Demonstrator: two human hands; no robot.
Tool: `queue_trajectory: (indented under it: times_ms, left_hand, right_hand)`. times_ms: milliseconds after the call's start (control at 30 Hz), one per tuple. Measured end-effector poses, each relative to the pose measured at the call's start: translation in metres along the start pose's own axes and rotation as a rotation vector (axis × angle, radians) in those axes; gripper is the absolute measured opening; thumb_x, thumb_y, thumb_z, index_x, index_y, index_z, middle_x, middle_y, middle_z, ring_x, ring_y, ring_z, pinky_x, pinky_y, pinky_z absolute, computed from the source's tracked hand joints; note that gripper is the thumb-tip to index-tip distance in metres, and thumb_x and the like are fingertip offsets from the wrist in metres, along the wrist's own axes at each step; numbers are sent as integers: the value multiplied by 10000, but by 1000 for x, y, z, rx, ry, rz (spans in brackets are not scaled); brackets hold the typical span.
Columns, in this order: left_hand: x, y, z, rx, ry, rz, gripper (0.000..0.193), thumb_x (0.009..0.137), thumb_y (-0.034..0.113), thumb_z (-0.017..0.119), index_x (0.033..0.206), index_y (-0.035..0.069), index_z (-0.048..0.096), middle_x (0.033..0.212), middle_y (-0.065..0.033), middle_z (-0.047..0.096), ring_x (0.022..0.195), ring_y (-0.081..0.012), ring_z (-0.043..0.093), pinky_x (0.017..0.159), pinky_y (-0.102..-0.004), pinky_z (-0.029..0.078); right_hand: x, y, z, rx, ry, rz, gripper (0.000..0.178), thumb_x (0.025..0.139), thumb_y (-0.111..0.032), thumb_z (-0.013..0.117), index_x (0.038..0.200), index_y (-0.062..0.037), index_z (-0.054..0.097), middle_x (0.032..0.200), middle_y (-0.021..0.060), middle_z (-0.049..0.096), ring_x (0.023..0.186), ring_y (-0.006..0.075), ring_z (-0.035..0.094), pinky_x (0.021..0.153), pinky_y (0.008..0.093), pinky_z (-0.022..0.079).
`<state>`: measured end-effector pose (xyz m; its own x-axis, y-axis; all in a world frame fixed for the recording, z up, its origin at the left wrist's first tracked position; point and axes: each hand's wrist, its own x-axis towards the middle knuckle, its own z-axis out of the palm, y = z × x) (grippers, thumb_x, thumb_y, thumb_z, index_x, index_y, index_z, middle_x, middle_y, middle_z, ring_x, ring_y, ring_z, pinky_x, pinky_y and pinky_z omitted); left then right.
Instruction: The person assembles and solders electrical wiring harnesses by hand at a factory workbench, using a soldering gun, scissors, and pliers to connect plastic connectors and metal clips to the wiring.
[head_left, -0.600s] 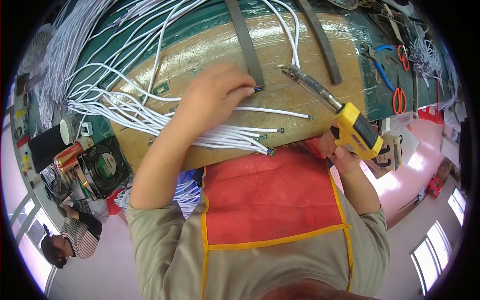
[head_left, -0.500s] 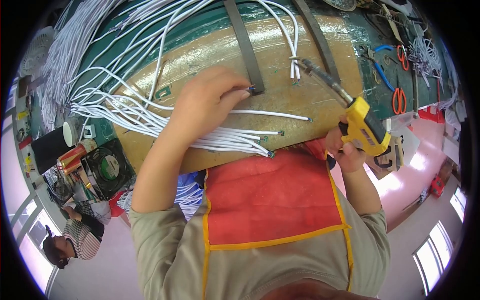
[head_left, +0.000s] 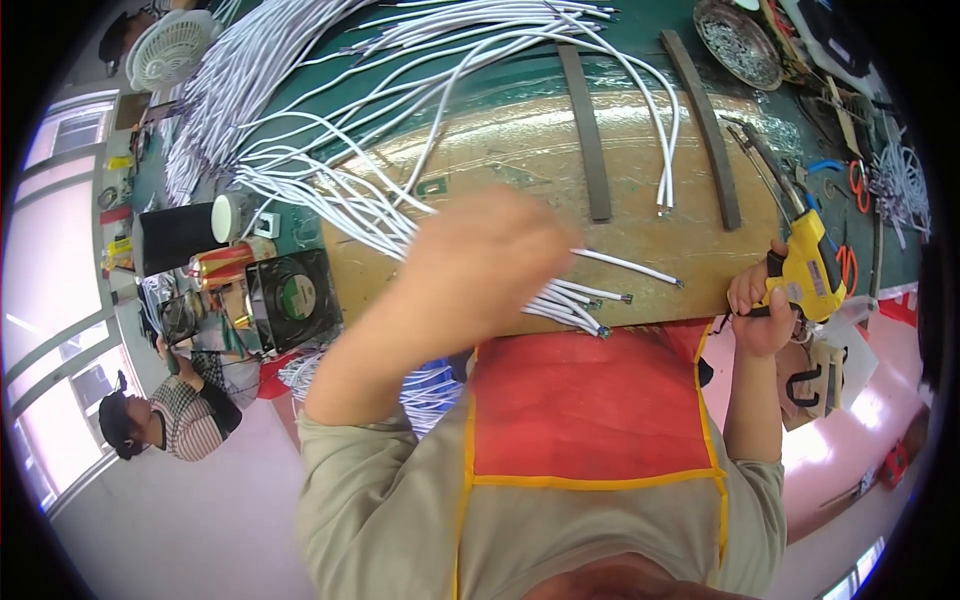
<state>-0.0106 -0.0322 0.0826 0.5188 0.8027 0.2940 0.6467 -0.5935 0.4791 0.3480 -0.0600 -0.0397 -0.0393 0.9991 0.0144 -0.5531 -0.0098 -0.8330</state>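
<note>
My left hand (head_left: 495, 255) is over a bundle of white cables (head_left: 375, 225), its back toward me. Its fingers are smeared by motion, so what they hold, if anything, cannot be made out. The cables' tips (head_left: 600, 330), with small green pieces on them, stick out past the hand. My right hand (head_left: 762, 305) grips a yellow and black soldering gun (head_left: 815, 265) by its handle. The gun's long metal tip points away from me, beside the right flat bar (head_left: 705, 135). Between that bar and the left one (head_left: 588, 140), two white cables (head_left: 668, 165) lie with ends toward me.
A brown board (head_left: 480, 160) covers the near table. Many white cables (head_left: 240, 90) heap at the far left. Black fan (head_left: 293, 300), white cup (head_left: 228, 218) and cans stand at left; pliers, orange-handled scissors (head_left: 848, 268) and a metal bowl (head_left: 738, 45) at right. Another person (head_left: 175, 415) sits at left.
My right hand has drawn the soldering gun's tip away from the two cable ends, to the right. My left hand has left the end of the left bar. The whole view has shifted too.
</note>
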Motion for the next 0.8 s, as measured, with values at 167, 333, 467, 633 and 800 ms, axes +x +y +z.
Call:
queue_trajectory:
  times_ms: [167, 333, 467, 633, 800]
  left_hand:
    - [-15, 3, 51, 3, -238, -107, 218, 789, 157, 693, 1006, 144, 668, 882, -61, 625, 828, -273, 624, 684, -378, 520]
    - [33, -14, -2, -210, 276, -535, 202, 888, 223, 663, 1046, 98, 670, 958, -98, 683, 827, -241, 646, 656, -346, 528]
    - [81, -79, -60, -275, 962, -337, 219, 879, 187, 705, 1046, 48, 682, 913, -81, 701, 758, -194, 654, 678, -305, 522]
    - [125, -129, -32, 190, 699, -238, 160, 870, 223, 695, 958, 94, 730, 846, -82, 697, 742, -254, 645, 713, -366, 508]
    - [135, -147, 45, 128, 238, -245, 195, 885, 203, 622, 1019, 118, 734, 971, -131, 697, 913, -337, 655, 828, -398, 514]
  right_hand:
    - [4, 2, 3, 14, -27, 6, 598, 896, -239, 594, 1380, 27, 366, 735, 29, 453, 540, 125, 423, 494, 262, 347]
    - [0, 3, 4, 3, 47, 2, 589, 892, -238, 591, 1369, 35, 379, 724, 26, 454, 533, 121, 419, 493, 260, 349]
    - [0, 3, 8, -15, 80, 9, 601, 876, -240, 604, 1364, 37, 389, 708, 20, 448, 529, 113, 414, 485, 253, 347]
    - [-1, 3, 8, -22, 111, -10, 603, 869, -230, 611, 1361, 43, 393, 682, 13, 450, 528, 110, 425, 478, 250, 343]
    - [-1, 4, 7, -43, 89, 19, 593, 893, -256, 609, 1377, 3, 386, 713, 20, 439, 537, 122, 424, 509, 266, 363]
